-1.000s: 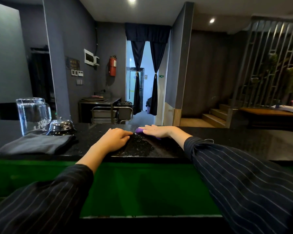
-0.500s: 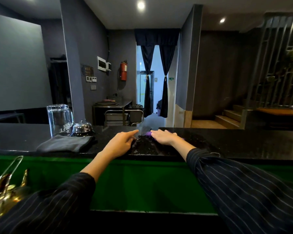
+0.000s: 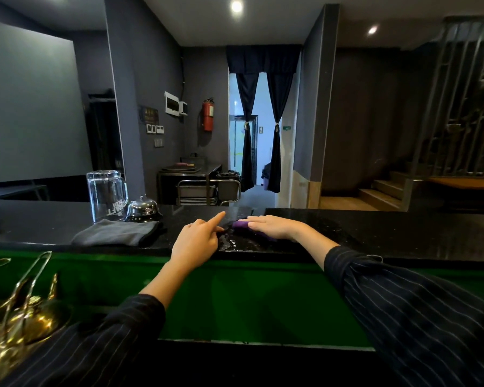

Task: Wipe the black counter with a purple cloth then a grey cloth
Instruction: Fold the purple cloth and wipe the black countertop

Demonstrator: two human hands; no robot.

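Now we are leaving the grey cloth (image 3: 118, 232) folded at the left of the black surface (image 3: 403, 233), beside the glass mug (image 3: 106, 194) and bell (image 3: 142, 209). Our left hand (image 3: 197, 241) is pointing, its grip loose and empty. Our right hand (image 3: 271, 227) is pressing the purple cloth (image 3: 240, 224) flat, open-palmed; we should be keeping even pressure and overlapping strokes.

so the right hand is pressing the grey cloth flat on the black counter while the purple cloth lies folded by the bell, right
Not quite: the cloths are swapped. In the head view the right hand presses the purple cloth flat on the black counter, while the grey cloth lies folded by the bell.
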